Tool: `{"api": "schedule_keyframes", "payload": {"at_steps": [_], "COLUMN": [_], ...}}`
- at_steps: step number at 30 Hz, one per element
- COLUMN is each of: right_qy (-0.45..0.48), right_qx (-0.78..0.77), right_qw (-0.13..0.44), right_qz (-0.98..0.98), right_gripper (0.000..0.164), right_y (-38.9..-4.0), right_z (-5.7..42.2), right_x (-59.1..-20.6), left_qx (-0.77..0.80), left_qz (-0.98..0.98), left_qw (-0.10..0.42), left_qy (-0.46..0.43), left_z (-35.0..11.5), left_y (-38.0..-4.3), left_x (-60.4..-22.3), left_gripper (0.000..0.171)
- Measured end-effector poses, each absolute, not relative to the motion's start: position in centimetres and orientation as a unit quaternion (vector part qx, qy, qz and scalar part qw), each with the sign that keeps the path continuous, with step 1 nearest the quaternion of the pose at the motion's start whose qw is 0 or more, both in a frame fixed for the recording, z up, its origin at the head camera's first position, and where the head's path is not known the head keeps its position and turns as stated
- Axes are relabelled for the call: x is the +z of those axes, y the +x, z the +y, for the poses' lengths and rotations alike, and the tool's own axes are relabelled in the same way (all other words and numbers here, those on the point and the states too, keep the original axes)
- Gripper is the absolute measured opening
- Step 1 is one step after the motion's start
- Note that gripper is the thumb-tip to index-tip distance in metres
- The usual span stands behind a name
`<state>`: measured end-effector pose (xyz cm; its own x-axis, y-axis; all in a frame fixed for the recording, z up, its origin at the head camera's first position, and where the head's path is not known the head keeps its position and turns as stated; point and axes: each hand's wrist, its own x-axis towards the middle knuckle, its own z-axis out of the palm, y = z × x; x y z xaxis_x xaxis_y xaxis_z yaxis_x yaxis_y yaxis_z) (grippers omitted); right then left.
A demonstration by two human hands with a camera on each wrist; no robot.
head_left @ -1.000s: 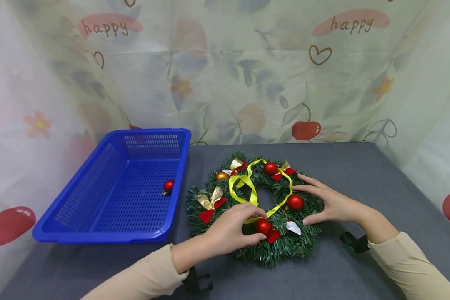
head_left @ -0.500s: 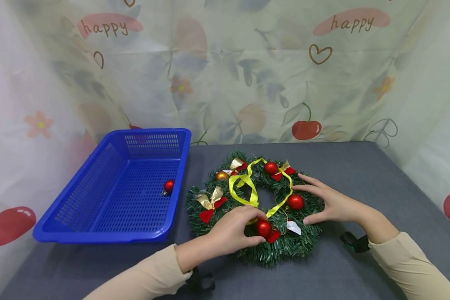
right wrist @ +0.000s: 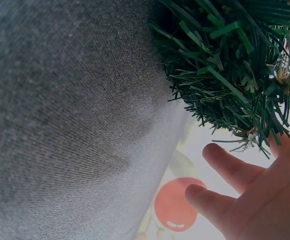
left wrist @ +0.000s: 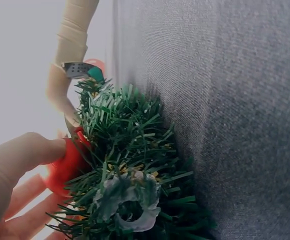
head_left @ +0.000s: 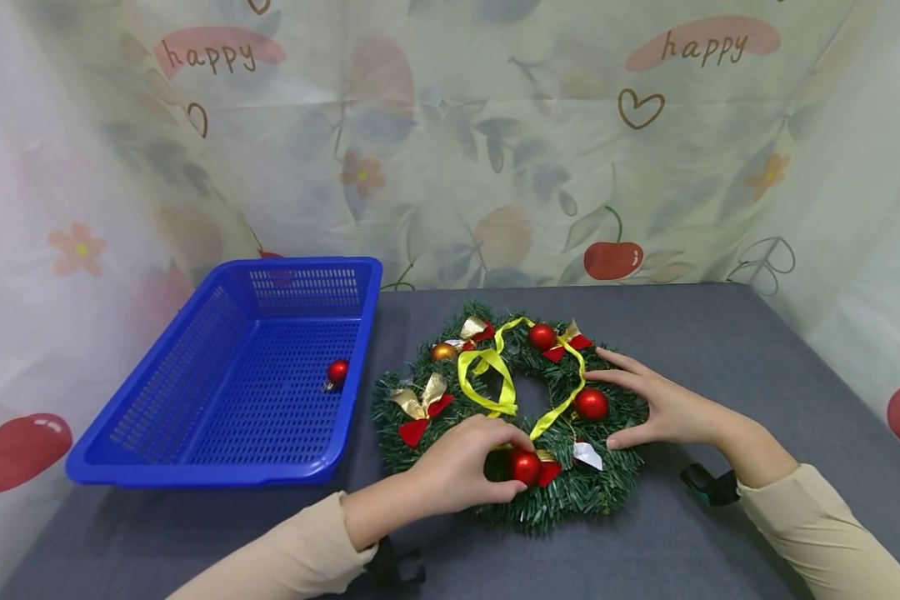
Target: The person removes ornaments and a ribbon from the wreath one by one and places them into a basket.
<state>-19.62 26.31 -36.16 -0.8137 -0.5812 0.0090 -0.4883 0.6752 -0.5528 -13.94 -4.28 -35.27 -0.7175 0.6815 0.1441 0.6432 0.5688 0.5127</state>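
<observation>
A green Christmas wreath [head_left: 562,500] lies on the grey table, dressed with red baubles, gold-and-red bows and a loop of yellow ribbon [head_left: 487,367]. At its near side my left hand [head_left: 457,462] pinches a red bauble [head_left: 526,467] between thumb and fingers. The left wrist view shows the thumb [left wrist: 40,150] against that same bauble [left wrist: 65,170], right at the wreath's greenery. My right hand [head_left: 663,407] rests at the wreath's right side with fingers spread, near another red bauble [head_left: 591,404]. In the right wrist view its fingers [right wrist: 235,170] reach past the greenery.
To the left stands a blue plastic basket [head_left: 360,367] with one red bauble [head_left: 337,372] inside. A gold bauble [head_left: 443,352] and a bow [head_left: 423,404] sit on the wreath's left part. A white tag [head_left: 587,455] lies near its right front. A patterned curtain [head_left: 450,142] hangs behind.
My left hand has shifted the pinched red bauble slightly toward me, and the yellow ribbon beside it shows a little differently. My right hand has kept its place.
</observation>
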Motion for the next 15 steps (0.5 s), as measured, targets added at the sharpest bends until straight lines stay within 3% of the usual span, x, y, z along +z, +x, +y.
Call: {"api": "schedule_keyframes", "payload": {"at_steps": [15], "right_qy": [-0.292], "right_qx": [-0.275], "right_qw": [0.084], "right_qz": [0.912], "right_gripper": [0.079], "right_y": [-19.6], "right_z": [26.3], "right_x": [-36.2], "left_qx": [0.292], "left_qz": [0.882], "left_qw": [0.057], "left_qy": [0.366], "left_z": [-5.8], "left_y": [-13.4], "left_x": [-34.6], "left_gripper": [0.03]}}
